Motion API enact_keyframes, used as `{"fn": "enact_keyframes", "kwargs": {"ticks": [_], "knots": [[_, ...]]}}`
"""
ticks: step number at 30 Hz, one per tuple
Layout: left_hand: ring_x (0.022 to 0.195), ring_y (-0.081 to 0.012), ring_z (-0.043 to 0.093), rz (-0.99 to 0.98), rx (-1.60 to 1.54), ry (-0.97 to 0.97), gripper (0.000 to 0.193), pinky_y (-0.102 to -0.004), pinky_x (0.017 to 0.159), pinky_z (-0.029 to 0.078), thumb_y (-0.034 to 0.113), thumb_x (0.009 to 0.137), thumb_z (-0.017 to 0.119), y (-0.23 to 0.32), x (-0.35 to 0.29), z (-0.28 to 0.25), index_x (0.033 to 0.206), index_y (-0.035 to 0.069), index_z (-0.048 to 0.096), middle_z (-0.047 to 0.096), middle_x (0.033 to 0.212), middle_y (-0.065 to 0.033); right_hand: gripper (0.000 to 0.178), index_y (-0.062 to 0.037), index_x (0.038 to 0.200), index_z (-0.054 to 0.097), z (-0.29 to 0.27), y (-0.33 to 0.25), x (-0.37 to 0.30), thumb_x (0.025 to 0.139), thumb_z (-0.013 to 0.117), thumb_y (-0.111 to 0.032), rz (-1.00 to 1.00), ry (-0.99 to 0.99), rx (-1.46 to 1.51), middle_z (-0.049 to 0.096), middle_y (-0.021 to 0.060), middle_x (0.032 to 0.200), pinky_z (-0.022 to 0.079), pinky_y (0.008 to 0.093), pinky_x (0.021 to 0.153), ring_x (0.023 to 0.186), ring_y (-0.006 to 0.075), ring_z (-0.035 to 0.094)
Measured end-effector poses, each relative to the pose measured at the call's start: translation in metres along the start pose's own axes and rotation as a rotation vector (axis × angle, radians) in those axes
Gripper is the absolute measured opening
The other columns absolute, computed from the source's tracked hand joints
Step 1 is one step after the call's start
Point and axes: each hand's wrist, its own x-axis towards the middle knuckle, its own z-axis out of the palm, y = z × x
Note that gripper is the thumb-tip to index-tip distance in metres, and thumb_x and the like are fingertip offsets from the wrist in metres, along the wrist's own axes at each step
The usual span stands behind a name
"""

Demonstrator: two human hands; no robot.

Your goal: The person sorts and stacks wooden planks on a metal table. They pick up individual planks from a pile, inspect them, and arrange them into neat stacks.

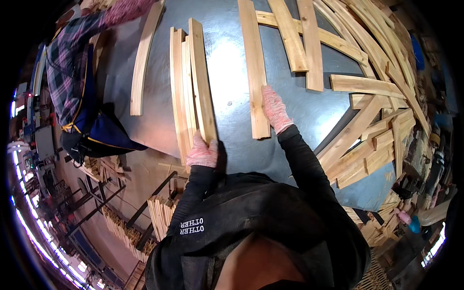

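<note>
In a pale knitted glove, my left hand (202,153) is closed around the near end of a long wooden board (201,79). That board leans against a row of narrow boards (178,92) on its left side. My right hand (275,110), gloved alike, grips the right edge of another wooden board (253,67) close to its near end. This second board lies lengthwise on the metal table (229,130). Its far end reaches the top of the view. The fingers of my right hand are partly hidden at the board's edge.
A single board (145,63) lies farther left, beside a co-worker's gloved arm (126,12) and plaid sleeve (75,63). Crossed boards (309,48) rest at the far right, with a jumbled pile (367,140) nearer. Stacked wood (162,212) stands below the table's left edge.
</note>
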Motion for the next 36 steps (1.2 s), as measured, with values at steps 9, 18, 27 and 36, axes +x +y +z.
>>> {"fn": "enact_keyframes", "kwargs": {"ticks": [9, 18, 27, 36], "knots": [[0.102, -0.0343, 0.065, 0.038, -0.308, -0.163, 0.074, -0.0408, 0.086, 0.051, 0.046, 0.088, 0.064, -0.009, -0.01, 0.018, 0.142, 0.003, 0.037, 0.066, 0.111, -0.0217, 0.044, -0.0022, 0.127, 0.055, -0.01, -0.144, 0.001, 0.097, 0.037, -0.028, 0.295, -0.867, 0.152, 0.061, 0.0212, 0.124, 0.046, 0.0427, 0.097, 0.113, 0.0346, 0.06], [0.081, -0.0395, 0.067, -0.096, 0.191, -0.154, 0.094, -0.0477, 0.07, 0.053, 0.041, 0.085, 0.065, 0.025, -0.002, 0.007, 0.153, 0.009, 0.008, 0.069, 0.098, -0.0193, 0.074, -0.0057, 0.144, 0.037, -0.11, 0.037, 0.165, 0.083, 0.064, -0.04, 0.53, -0.032, -0.597, 0.041, 0.023, 0.144, 0.033, 0.0513, 0.106, 0.126, 0.0389, 0.047], [0.081, -0.0386, 0.067, -0.029, 0.129, -0.134, 0.087, -0.0468, 0.072, 0.052, 0.044, 0.09, 0.059, 0.003, -0.003, 0.011, 0.153, 0.008, 0.011, 0.069, 0.099, -0.0186, 0.061, 0.0017, 0.143, 0.037, -0.079, -0.028, 0.037, 0.092, 0.059, -0.023, 0.357, -0.139, 0.385, 0.056, 0.0227, 0.131, 0.041, 0.039, 0.105, 0.122, 0.0345, 0.054], [0.098, -0.0405, 0.065, -0.008, 0.149, -0.207, 0.116, -0.0453, 0.08, 0.052, 0.053, 0.082, 0.066, 0.026, -0.009, 0.012, 0.152, 0.008, -0.015, 0.049, 0.138, -0.0267, 0.071, -0.0032, 0.141, 0.043, -0.099, -0.035, 0.056, 0.085, 0.063, -0.042, 0.117, 0.082, -0.312, 0.05, 0.0207, 0.134, 0.034, 0.0447, 0.107, 0.125, 0.0355, 0.045]]}}
